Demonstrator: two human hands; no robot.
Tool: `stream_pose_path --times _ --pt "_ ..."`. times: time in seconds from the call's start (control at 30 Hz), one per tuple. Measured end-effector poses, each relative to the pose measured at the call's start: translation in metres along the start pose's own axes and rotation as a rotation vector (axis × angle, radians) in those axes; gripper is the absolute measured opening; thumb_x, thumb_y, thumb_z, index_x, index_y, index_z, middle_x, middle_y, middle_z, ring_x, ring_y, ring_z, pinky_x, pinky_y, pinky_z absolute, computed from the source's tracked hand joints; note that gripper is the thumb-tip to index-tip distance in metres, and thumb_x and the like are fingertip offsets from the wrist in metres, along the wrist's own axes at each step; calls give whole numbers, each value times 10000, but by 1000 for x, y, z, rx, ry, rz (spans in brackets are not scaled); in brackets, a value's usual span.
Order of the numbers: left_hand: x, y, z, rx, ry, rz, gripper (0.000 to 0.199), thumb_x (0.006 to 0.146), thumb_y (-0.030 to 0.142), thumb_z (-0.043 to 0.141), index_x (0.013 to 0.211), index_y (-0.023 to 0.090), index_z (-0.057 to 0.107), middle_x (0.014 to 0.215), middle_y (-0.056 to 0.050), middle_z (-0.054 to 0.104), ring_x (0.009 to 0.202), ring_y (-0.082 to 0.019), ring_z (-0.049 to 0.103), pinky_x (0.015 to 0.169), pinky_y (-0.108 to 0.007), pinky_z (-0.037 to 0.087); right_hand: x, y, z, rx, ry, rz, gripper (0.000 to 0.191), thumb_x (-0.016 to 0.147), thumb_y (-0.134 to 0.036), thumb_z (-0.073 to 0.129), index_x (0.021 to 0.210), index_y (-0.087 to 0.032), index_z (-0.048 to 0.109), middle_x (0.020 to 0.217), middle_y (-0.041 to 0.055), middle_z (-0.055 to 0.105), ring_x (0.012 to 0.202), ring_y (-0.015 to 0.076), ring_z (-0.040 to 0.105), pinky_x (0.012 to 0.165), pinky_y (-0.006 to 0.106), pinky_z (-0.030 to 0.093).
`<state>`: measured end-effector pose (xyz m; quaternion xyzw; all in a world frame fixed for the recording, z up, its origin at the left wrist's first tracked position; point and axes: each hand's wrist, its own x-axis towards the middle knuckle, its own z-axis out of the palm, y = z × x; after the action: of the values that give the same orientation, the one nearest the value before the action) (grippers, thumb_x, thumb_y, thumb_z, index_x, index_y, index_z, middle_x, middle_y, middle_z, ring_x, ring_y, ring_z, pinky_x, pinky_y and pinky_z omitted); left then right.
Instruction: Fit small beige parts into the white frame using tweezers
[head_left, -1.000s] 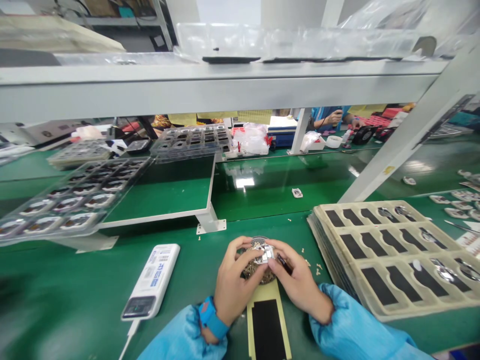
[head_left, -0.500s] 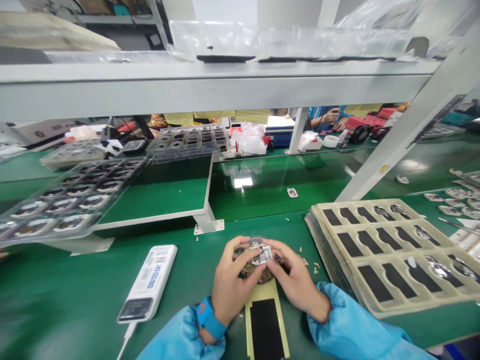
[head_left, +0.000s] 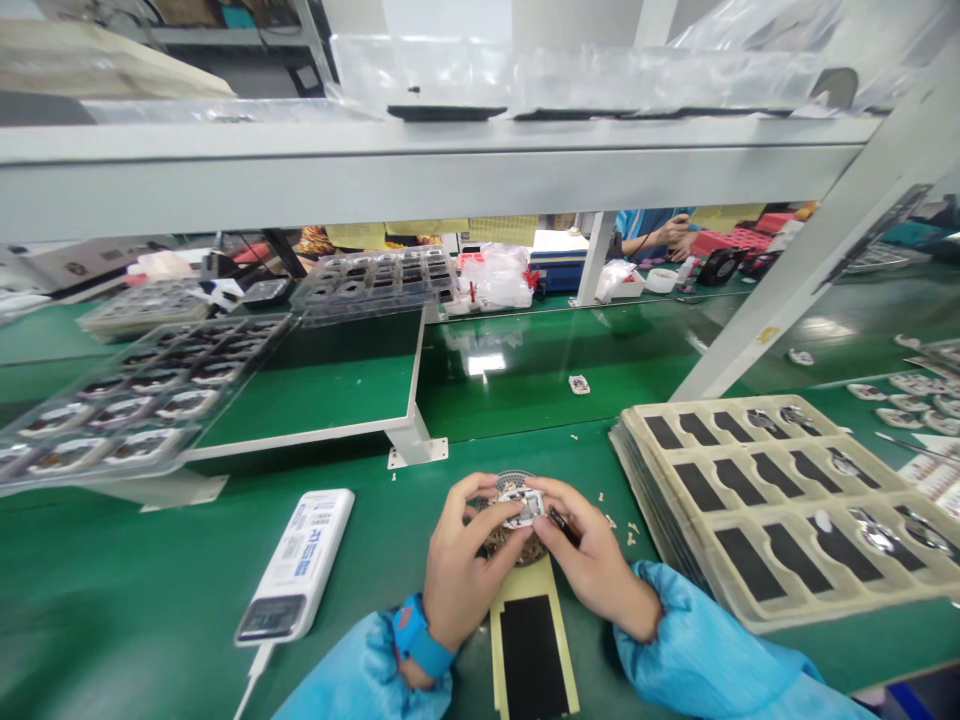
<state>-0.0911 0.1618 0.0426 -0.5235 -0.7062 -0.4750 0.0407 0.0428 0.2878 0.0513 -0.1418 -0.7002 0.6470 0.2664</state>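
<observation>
Your L hand [head_left: 475, 560] is curled round a round mesh-faced part [head_left: 514, 482], fingers part-closed on its edge. Your R hand [head_left: 596, 565] is part-closed too, w/ a slim dark piece [head_left: 562, 526] pinched btwn thumb & index, its tip by the part. A small silver-white plate [head_left: 523, 507] sits on the part's face btwn both hands; fingers hide how it's seated. Part's underside looks brown & uneven. It's held over a yellow-edged black pad [head_left: 529, 650]; can't tell if they touch. Blue wristband [head_left: 417, 642] on L wrist, blue sleeve [head_left: 697, 640] at R.

Just L: white power bank [head_left: 295, 565] w/ cable. Just R: stack of beige trays [head_left: 757, 510] w/ black slots, some holding shiny round parts. Pale bits lie on green bench mat [head_left: 150, 570]. Farther L: clear trays [head_left: 142, 395] of round parts. Far off past the shelf, a co-worker's hands [head_left: 675, 232].
</observation>
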Motion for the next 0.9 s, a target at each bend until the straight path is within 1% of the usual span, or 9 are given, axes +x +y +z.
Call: stream_pose_path --times 0.17,0.27,0.47,0.73,0.9 --pt "0 1 -1 14 -15 10 217 911 219 707 1110 304 721 1340 -66 491 1109 -204 607 834 -333 549 0 1 -1 7 -9 0 340 1007 -322 579 1339 -247 591 1381 92 641 1264 220 631 1105 373 497" --pt "0 0 -2 17 -14 30 252 911 215 706 1137 326 719 1342 -58 493 1108 -199 603 827 -325 550 -1 3 -1 11 -13 -16 340 1007 -314 584 1342 -263 587 1382 76 643 1255 209 636 1103 362 498" --pt "0 -3 0 9 -22 69 307 912 187 701 1167 358 724 1318 -57 510 1107 -195 593 795 -300 551 0 6 -1 23 -19 -23 341 1009 -311 582 1347 -267 582 1370 75 655 1237 207 649 1093 357 506" --pt "0 -4 1 -23 11 100 279 897 167 715 1126 325 742 1272 -56 543 1093 -187 592 789 -286 543 0 9 -1 14 -10 -36 327 1006 -295 592 1333 -304 592 1354 40 664 1228 183 650 1078 321 511" --pt "0 -2 1 -46 31 95 210 883 163 730 1047 292 753 1249 -61 555 1069 -188 607 791 -296 541 1 10 -1 16 -3 -37 337 1001 -306 600 1337 -283 594 1356 64 662 1210 201 662 1067 345 524"
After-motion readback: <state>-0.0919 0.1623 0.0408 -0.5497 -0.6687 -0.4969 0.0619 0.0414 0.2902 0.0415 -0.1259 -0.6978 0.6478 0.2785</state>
